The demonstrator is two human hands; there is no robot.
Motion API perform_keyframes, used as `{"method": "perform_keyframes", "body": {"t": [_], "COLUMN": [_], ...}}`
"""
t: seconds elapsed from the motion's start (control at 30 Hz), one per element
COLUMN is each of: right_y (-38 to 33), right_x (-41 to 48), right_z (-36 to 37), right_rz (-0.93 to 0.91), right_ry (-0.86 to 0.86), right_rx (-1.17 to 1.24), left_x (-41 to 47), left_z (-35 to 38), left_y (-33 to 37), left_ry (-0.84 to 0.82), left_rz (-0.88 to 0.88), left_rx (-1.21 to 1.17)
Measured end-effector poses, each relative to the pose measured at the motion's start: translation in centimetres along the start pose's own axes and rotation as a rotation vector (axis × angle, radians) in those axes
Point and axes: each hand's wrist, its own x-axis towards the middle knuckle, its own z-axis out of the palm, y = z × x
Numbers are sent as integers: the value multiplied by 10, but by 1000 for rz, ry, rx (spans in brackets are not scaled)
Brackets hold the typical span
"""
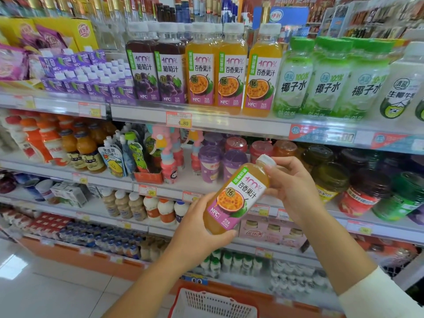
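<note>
Okay, shop aisle: tilted juice bottle (236, 196) held mid-air before the drinks shelves (252, 126). The left hand (202, 228) is wrapped round its base, and the right hand (291, 182) grips its neck by the white cap. A red basket (213, 304) sits below, beside glossy white floor tiles (46, 290).

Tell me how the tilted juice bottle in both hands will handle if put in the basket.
The juice bottle looks full, so probably heavy for its size. Tall and narrow, it might tip if stood upright in the basket. Its smooth plastic may feel slippery.
</note>
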Motion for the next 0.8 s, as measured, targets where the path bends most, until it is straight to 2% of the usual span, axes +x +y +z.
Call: {"method": "perform_keyframes", "body": {"t": [0.17, 0.3, 0.5, 0.57, 0.67, 0.8], "right_y": [-11, -53, -148, -181, -228, -287], "right_x": [5, 9, 17, 23, 35, 58], "right_z": [-6, -14, -35, -44, -58, -68], "right_rz": [-12, -76, -372, -480, -623, -779], "right_ry": [-124, -232, -202, -171, -127, -49], "right_rx": [6, -95, -245, -288, -314, -273], "left_x": [8, 26, 73, 91, 122, 177], "left_z": [-1, 2, 18, 20, 14, -12], "left_y": [8, 25, 91, 121, 164, 209], "left_ry": [29, 31, 32, 60, 203, 480], "left_rz": [41, 141, 306, 428, 643, 756], "left_rx": [62, 132, 166, 253, 426, 685]}}
